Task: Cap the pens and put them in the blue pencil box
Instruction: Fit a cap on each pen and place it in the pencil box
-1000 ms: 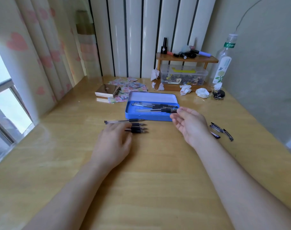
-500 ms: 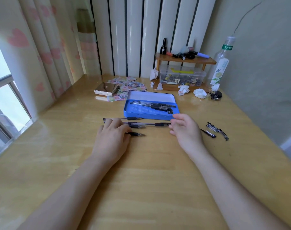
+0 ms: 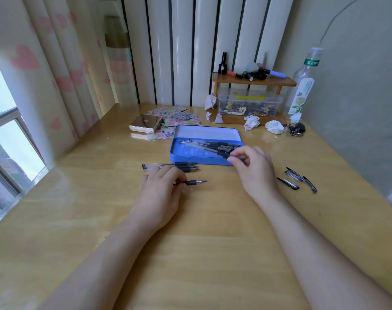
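The open blue pencil box [image 3: 190, 158] lies mid-table with several capped pens [image 3: 209, 144] inside. My right hand [image 3: 254, 168] is at the box's front right corner, its fingertips pinching the black end of a pen [image 3: 225, 155] that lies over the box. My left hand [image 3: 160, 193] rests palm down on the table, fingers closed over the barrel of an uncapped pen [image 3: 196, 182] whose tip points right. Three more uncapped pens [image 3: 176, 167] lie in front of the box. Loose black caps [image 3: 294, 179] lie to the right.
Behind the box are a gold case [image 3: 145, 125], patterned papers [image 3: 177, 118], crumpled tissues [image 3: 274, 126], keys [image 3: 297, 129], a small wooden shelf [image 3: 253, 80] over a clear storage box [image 3: 250, 105], and a plastic bottle [image 3: 303, 86]. A window and curtain are at the left.
My right hand took a pen from the table in front of the box and carried it up to the box's right end. My left hand stayed on its uncapped pen.
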